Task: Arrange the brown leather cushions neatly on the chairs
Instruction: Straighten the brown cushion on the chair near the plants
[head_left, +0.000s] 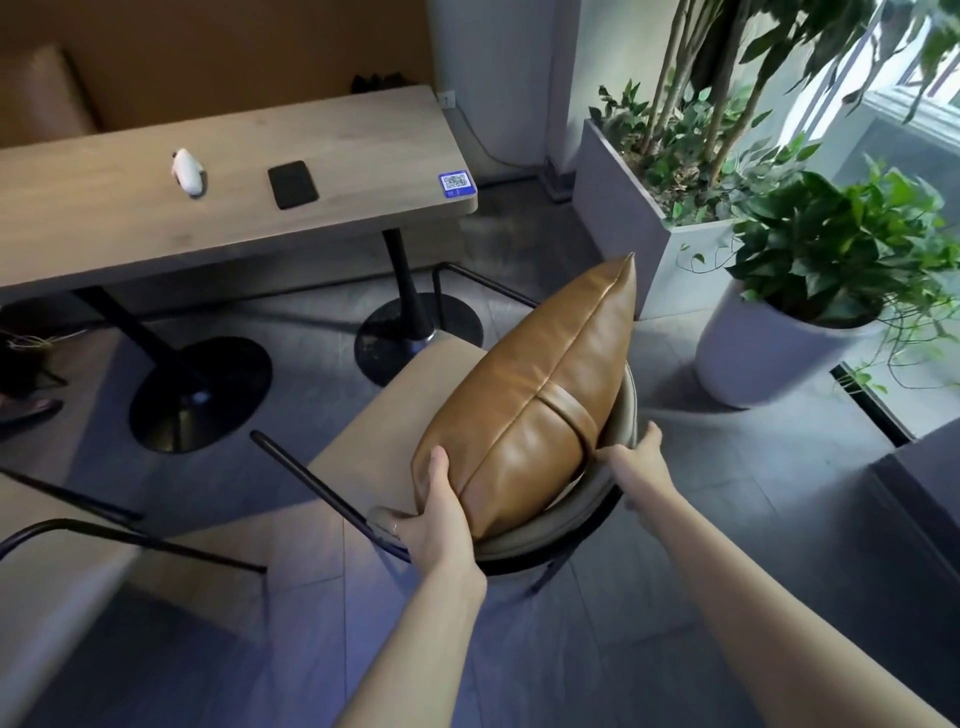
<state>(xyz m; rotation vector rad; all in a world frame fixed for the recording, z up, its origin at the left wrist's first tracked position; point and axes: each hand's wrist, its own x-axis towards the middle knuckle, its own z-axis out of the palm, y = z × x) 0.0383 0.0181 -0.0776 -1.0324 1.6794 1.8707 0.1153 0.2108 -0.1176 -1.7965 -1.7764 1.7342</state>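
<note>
A brown leather cushion (540, 395) stands on edge on a beige chair (395, 415), leaning against the curved backrest with its top seam and one corner pointing away from me. My left hand (431, 514) grips its near left corner, thumb on the front face. My right hand (636, 457) lies on its near right side, fingers between the cushion and the chair's back rim (561, 535). A strap band crosses the cushion's right face.
A wooden table (156, 218) on black pedestal bases stands beyond the chair, with a black phone (292, 184) and a white object (188, 171) on it. Another chair (47, 561) is at the left. Potted plants (810, 291) stand at the right.
</note>
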